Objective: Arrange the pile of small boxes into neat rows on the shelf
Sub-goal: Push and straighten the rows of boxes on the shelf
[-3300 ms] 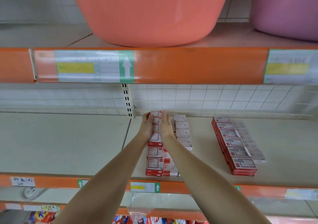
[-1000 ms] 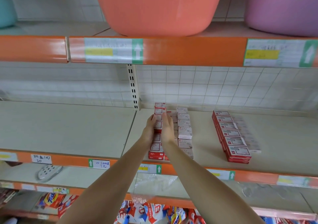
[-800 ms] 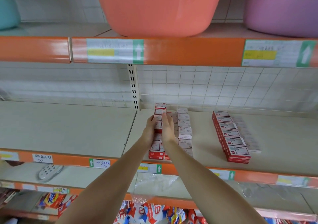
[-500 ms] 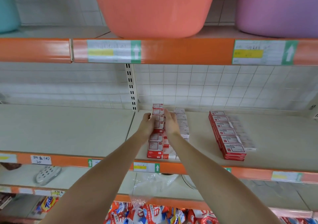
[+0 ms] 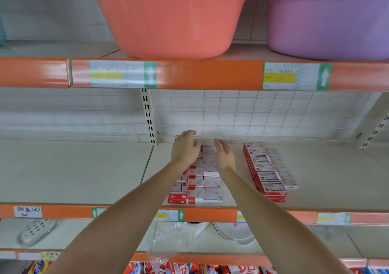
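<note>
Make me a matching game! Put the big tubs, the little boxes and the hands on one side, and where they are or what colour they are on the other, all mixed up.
Things:
1. round plastic tub above the hands
2. tub at the upper right
3. separate row of small red-and-white boxes
4. left hand

Descriptions:
A. purple
B. resting on the far end of the box rows
C. salmon orange
D. right of the right hand, on the beige shelf

Pairs: 1-C, 2-A, 3-D, 4-B

Beige shelf (image 5: 84, 168) w/ orange edge: small boxes (image 5: 195, 185) in rows mid, second stack (image 5: 267, 168) right.
</note>
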`<move>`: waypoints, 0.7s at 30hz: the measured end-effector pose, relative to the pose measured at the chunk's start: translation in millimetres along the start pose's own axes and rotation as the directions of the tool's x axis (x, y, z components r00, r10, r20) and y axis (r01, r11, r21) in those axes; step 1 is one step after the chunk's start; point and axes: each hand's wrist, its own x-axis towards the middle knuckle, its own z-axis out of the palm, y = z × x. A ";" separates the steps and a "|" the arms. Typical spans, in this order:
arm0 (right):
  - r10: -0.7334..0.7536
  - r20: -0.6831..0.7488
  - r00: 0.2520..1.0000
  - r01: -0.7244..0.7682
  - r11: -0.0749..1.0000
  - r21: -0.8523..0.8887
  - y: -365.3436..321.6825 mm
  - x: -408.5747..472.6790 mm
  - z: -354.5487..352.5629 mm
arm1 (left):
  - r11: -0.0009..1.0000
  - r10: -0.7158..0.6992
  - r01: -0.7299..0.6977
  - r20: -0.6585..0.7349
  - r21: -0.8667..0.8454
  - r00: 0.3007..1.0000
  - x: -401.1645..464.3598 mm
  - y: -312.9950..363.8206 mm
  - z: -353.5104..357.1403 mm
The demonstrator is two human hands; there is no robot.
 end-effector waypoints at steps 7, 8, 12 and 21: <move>0.110 0.016 0.994 -0.109 0.993 -0.053 16.6 11.5 -14.3 | 0.999 0.027 -0.015 0.243 -0.050 0.970 3.5 17.1 25.3; 0.134 0.027 0.991 -0.133 0.990 -0.042 17.7 14.0 -15.3 | 0.995 -0.006 0.031 0.271 -0.091 0.962 4.0 19.7 29.3; 0.210 0.063 0.976 -0.211 0.977 0.011 19.5 23.8 -16.5 | 0.949 -0.164 0.242 0.337 -0.202 0.927 8.5 23.9 41.6; 0.261 0.153 0.953 -0.275 0.958 0.083 29.3 44.9 -2.5 | 0.948 -0.247 0.296 0.312 -0.119 0.917 20.4 18.0 53.8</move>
